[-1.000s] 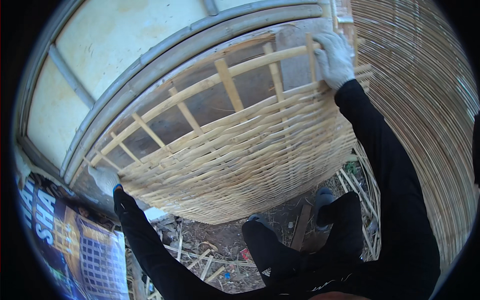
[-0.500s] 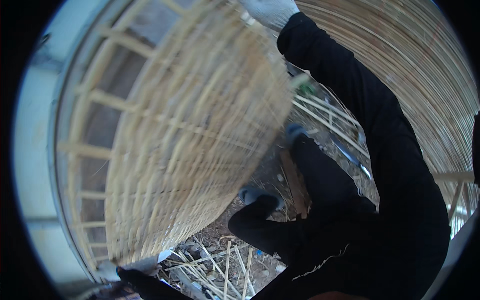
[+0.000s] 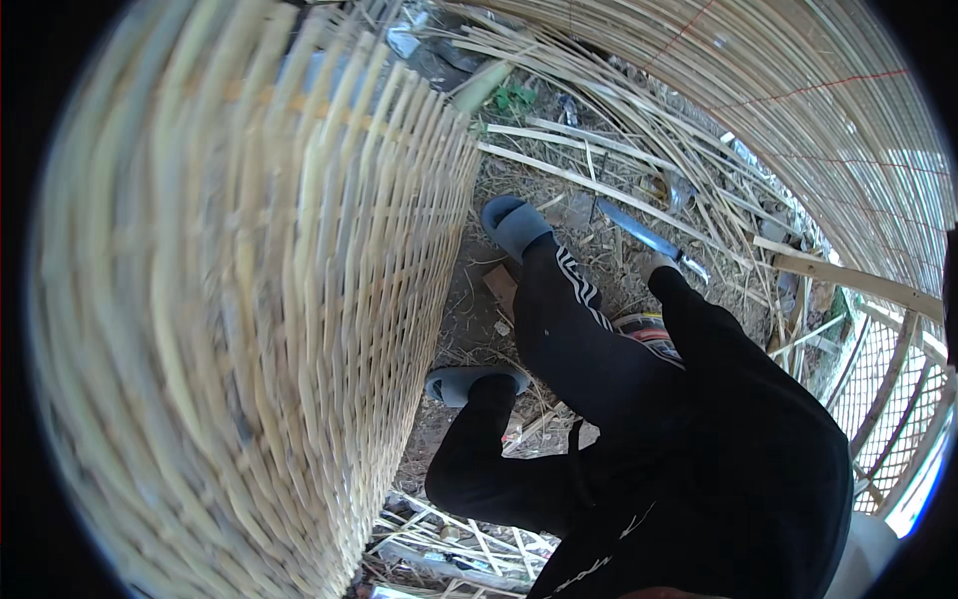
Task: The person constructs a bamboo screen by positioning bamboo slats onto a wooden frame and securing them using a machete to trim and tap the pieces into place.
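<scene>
A large woven panel of split bamboo (image 3: 329, 260) stands upright across the left side, blurred at its near edge. My left hand is out of sight. My right hand (image 3: 655, 263), at the end of a black sleeve, is low over the ground beside a long knife (image 3: 639, 231). Only a small, pale part of the hand shows, and its fingers cannot be made out. The knife lies among bamboo strips, with its blade pointing up and to the left and its handle end close to my right wrist.
Split bamboo strips (image 3: 599, 80) litter the ground at the back. A curtain-like wall of thin slats (image 3: 798, 90) curves along the right, near a wooden bar (image 3: 858, 282). My feet in grey slippers (image 3: 514, 225) are beside the panel. More cut strips (image 3: 449, 544) lie below.
My right hand has left the panel's upper edge and come down beside the knife. The panel now looks closer and fills the left side. My left hand has gone out of view.
</scene>
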A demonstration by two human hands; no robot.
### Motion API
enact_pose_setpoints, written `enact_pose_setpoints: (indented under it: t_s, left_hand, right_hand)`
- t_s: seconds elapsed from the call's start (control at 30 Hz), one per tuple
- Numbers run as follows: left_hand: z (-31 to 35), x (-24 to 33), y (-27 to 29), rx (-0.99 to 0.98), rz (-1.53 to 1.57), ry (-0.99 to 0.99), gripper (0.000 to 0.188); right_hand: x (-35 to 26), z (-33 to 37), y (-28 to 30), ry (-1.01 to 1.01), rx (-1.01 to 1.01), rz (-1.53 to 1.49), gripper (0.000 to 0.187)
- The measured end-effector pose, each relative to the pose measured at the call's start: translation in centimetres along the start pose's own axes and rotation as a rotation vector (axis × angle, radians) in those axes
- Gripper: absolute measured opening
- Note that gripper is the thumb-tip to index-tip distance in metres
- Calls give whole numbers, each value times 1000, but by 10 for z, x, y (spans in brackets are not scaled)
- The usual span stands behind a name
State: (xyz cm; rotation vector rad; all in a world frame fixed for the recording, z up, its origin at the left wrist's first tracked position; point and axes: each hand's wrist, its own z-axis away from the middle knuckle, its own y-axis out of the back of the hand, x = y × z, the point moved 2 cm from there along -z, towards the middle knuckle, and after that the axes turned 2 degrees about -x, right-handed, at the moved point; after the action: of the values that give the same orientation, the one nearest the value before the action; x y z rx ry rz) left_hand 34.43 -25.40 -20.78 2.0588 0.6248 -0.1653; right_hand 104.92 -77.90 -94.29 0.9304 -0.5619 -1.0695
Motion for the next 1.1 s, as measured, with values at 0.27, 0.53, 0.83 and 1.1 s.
enact_pose_setpoints:
  t_s: [0.27,0.53,0.83,1.1]
  left_hand:
    - [-27,107,39,98,-26,-145,28]
    - [-61,127,37,111,-23,-169,29]
    - [-68,103,49,132,-55,-125,31]
    - [-69,45,76,145,-155,-31,32]
  right_hand:
    - [-139,7,73,-444,-200,-240,59]
    - [-162,-26,78,-513,-290,-185,59]
    - [-153,-35,71,-369,-377,-21,42]
    - [-161,-5,57,9,-509,74,28]
